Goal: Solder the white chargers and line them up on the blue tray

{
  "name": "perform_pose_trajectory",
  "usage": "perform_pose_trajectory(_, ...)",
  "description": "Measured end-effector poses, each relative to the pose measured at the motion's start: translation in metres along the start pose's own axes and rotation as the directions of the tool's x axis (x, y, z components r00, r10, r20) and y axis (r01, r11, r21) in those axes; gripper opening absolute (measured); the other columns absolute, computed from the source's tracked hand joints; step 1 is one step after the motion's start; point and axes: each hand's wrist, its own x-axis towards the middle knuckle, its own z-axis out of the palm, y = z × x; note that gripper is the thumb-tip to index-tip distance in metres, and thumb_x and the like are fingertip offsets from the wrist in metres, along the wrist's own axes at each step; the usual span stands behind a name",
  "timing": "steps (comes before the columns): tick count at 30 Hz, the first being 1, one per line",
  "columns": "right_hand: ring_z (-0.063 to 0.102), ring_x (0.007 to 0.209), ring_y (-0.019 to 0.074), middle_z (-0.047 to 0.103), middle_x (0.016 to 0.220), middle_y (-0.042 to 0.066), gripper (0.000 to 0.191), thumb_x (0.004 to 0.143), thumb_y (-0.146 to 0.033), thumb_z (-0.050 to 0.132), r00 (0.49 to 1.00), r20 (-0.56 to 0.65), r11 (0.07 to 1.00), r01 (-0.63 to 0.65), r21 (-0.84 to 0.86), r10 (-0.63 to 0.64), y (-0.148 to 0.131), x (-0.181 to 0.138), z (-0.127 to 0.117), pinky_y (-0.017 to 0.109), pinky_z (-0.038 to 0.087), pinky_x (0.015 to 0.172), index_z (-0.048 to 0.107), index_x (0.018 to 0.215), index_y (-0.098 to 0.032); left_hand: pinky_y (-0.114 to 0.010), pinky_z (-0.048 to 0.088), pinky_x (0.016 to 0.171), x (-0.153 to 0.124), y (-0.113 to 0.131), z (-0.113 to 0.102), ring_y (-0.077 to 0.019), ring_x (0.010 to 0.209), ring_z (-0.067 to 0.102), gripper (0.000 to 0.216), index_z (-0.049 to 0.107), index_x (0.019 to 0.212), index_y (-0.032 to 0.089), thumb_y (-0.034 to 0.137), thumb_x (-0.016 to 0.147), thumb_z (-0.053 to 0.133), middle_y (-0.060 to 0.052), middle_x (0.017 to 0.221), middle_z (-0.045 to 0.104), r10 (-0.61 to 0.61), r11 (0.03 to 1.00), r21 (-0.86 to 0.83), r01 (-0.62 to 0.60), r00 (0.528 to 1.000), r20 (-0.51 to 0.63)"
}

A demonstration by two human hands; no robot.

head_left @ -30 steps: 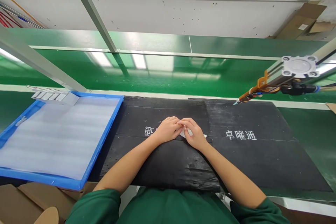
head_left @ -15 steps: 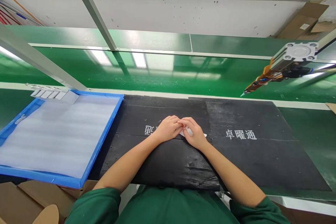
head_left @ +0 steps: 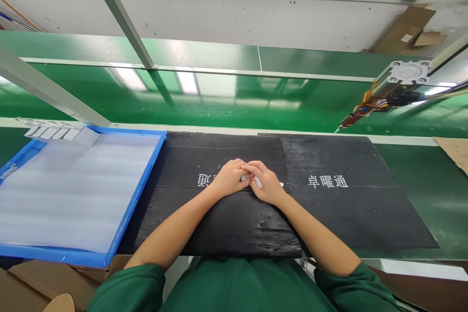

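Observation:
A small white piece [head_left: 258,182] is mostly hidden between my two hands, so its kind cannot be made out. My left hand [head_left: 231,178] curls over its left side, with the thumb and fingers closed in. From the other side my right hand [head_left: 268,184] grips the same piece, and its fingertips meet those of the left. A bit of white also shows just beyond the right hand's outer edge. Both hands rest over a black mat [head_left: 219,224] with white printed characters, close to its middle.
On the left lies a blue tray [head_left: 136,204] lined with white sheet; several white box-shaped parts [head_left: 60,132] stand at its far corner. A tool with a pointed tip [head_left: 360,109] hangs at the right. Brown cardboard [head_left: 455,152] lies at the right edge.
The view has shifted slightly to the right. Both hands stay together on the white piece, with the fingers a little differently placed.

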Motion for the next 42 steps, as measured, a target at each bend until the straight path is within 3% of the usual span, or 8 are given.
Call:
perform_pose_trajectory(15,0.062,0.095,0.0241,0.050,0.139,0.018,0.080,0.077,-0.004,0.044,0.939,0.344,0.942,0.111,-0.318,0.006,-0.014,-0.001,-0.010,0.040,0.055,0.077,0.023,0.153,-0.019,-0.039,0.051,0.094,0.004,-0.002,-0.009,-0.0228,0.101,0.064,0.012,0.071,0.089,0.018,0.021,0.085,0.060,-0.006,0.100,0.073,-0.131,0.987,-0.077,0.138,0.987,0.096)
perform_pose_trajectory(21,0.060,0.102,0.0237,0.062,0.125,0.014,0.044,0.091,-0.016,0.049,0.920,0.306,0.887,-0.087,-0.453,0.246,-0.021,-0.021,-0.034,0.037,0.053,0.085,0.054,0.134,-0.021,-0.038,0.052,0.091,0.004,-0.003,-0.010,-0.0214,0.100,0.065,0.023,0.072,0.091,0.020,0.026,0.094,0.050,-0.005,0.100,0.074,-0.022,0.998,-0.062,0.026,0.998,0.053)
perform_pose_trajectory(25,0.064,0.084,0.0169,0.067,0.098,0.008,0.026,0.095,-0.018,0.045,0.871,0.334,0.889,-0.214,-0.405,0.362,-0.013,-0.042,-0.065,0.028,0.051,0.075,0.069,0.106,-0.022,-0.038,0.052,0.093,0.004,-0.008,-0.012,-0.0209,0.098,0.065,0.029,0.072,0.093,0.021,0.030,0.096,0.045,-0.005,0.100,0.075,0.010,0.997,-0.073,-0.008,0.999,0.036)
perform_pose_trajectory(30,0.065,0.081,0.0179,0.068,0.089,0.007,0.025,0.093,-0.028,0.048,0.853,0.230,0.873,-0.407,-0.270,0.469,0.002,-0.082,-0.158,0.030,0.051,0.074,0.072,0.095,-0.022,-0.038,0.053,0.091,0.004,-0.010,-0.013,-0.0210,0.097,0.066,0.030,0.072,0.093,0.022,0.031,0.097,0.043,-0.005,0.100,0.075,0.023,0.997,-0.075,-0.021,1.000,0.015)
perform_pose_trajectory(33,0.065,0.087,0.0227,0.068,0.089,0.008,0.032,0.087,-0.048,0.055,0.730,0.184,0.735,-0.570,-0.367,0.658,0.010,-0.116,-0.220,0.036,0.050,0.082,0.075,0.087,-0.023,-0.039,0.053,0.091,0.004,-0.011,-0.012,-0.0213,0.096,0.066,0.030,0.072,0.092,0.022,0.031,0.096,0.044,-0.005,0.099,0.075,0.020,0.996,-0.088,-0.019,1.000,0.011)
perform_pose_trajectory(38,0.063,0.063,0.0198,0.068,0.068,0.003,0.038,0.076,-0.055,0.059,0.257,0.420,0.428,-0.817,-0.386,0.870,0.031,-0.146,-0.271,0.031,0.048,0.063,0.076,0.088,-0.023,-0.040,0.052,0.090,0.005,-0.012,-0.009,-0.0220,0.097,0.065,0.030,0.073,0.091,0.022,0.033,0.096,0.044,-0.005,0.100,0.075,-0.002,0.995,-0.096,0.004,1.000,0.018)
perform_pose_trajectory(40,0.067,0.066,0.0198,0.072,0.068,0.003,0.030,0.074,-0.047,0.061,0.249,0.456,0.435,-0.823,-0.366,0.854,0.046,-0.133,-0.271,0.029,0.050,0.066,0.075,0.081,-0.021,-0.040,0.052,0.090,0.006,-0.014,-0.008,-0.0221,0.097,0.065,0.031,0.073,0.092,0.022,0.033,0.096,0.045,-0.005,0.100,0.075,-0.006,0.995,-0.103,0.008,1.000,0.020)
perform_pose_trajectory(42,0.070,0.069,0.0207,0.074,0.068,0.004,0.024,0.071,-0.040,0.062,0.368,0.373,0.508,-0.755,-0.415,0.852,0.066,-0.107,-0.264,0.028,0.052,0.070,0.075,0.074,-0.020,-0.040,0.052,0.091,0.006,-0.014,-0.008,-0.0218,0.097,0.065,0.030,0.073,0.092,0.022,0.032,0.096,0.045,-0.005,0.100,0.074,-0.004,0.994,-0.110,0.006,1.000,0.021)
